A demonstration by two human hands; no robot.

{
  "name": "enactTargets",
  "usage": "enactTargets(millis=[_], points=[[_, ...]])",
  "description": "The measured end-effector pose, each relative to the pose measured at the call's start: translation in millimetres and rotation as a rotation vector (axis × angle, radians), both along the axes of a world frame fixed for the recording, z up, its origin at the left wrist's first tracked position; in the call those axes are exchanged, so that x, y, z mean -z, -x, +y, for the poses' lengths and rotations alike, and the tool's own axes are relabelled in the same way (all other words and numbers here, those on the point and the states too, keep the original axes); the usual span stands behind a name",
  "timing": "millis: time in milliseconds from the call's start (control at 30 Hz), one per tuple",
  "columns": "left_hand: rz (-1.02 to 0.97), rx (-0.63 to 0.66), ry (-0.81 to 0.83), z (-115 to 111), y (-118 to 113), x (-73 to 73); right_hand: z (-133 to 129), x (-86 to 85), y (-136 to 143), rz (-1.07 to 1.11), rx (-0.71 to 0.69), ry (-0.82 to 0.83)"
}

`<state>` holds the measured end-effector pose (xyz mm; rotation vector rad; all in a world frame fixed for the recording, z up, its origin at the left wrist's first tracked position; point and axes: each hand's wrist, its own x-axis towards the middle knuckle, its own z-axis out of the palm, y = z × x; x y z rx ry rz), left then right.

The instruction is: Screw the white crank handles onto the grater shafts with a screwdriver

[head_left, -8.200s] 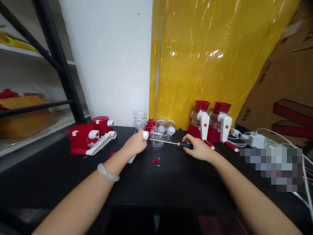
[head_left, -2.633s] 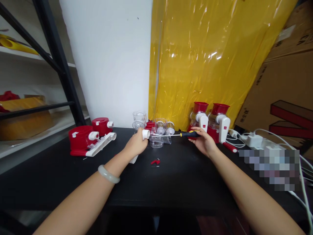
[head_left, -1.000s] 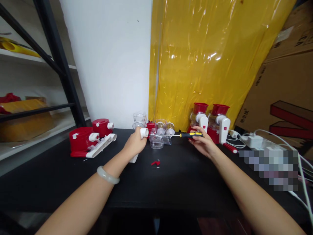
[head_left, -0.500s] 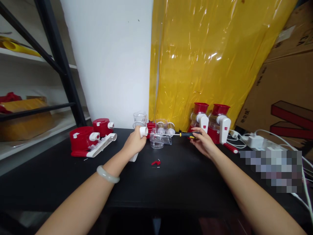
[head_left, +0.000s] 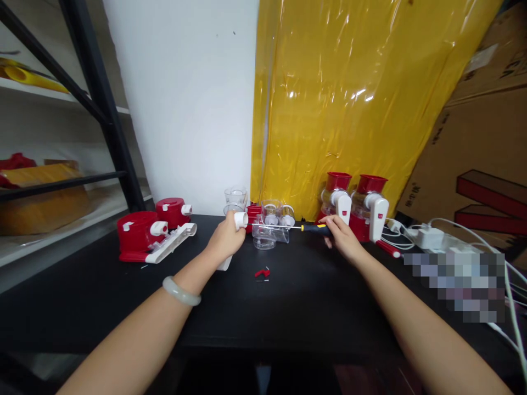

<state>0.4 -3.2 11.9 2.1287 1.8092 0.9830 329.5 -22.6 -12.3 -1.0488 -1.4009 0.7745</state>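
Note:
My left hand point(head_left: 225, 237) is wrapped around a white plastic handle point(head_left: 241, 220), whose round end faces right and whose lower part shows below my fingers. In my right hand point(head_left: 338, 237) is a screwdriver point(head_left: 315, 229) with a black and yellow grip, held level. Its long shaft runs left to the round end of the white handle; the tip is hidden, so I cannot tell how far in it sits. On the table below lie a small red plastic part point(head_left: 262, 272) and some thin metal pins or screws point(head_left: 263, 281).
Behind my hands stand clear plastic parts point(head_left: 267, 236) and a grater drum point(head_left: 287, 215). Red housings point(head_left: 138, 233) with a white arm point(head_left: 173, 243) are at left. Two assembled red-and-white machines point(head_left: 373, 206) stand at right, near a power strip with cables point(head_left: 430, 237).
My right-hand fingers have shifted around the screwdriver grip, and the yellow mark on it has turned upward. My left hand and the white handle stay nearly still.

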Motion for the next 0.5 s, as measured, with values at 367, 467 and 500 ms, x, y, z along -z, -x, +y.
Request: enactTargets(millis=[367,467,500], points=[[-0.050,0.024,0.001,2,0,3.5,-16,-11.2,11,0.438,-0.220,0.027],[-0.051,0.021,0.008,2,0,3.4,-12,-10.4,12,0.406,-0.148,0.018],[-0.050,0.024,0.004,2,0,3.5,-10,-9.6,13,0.388,-0.115,0.030]])
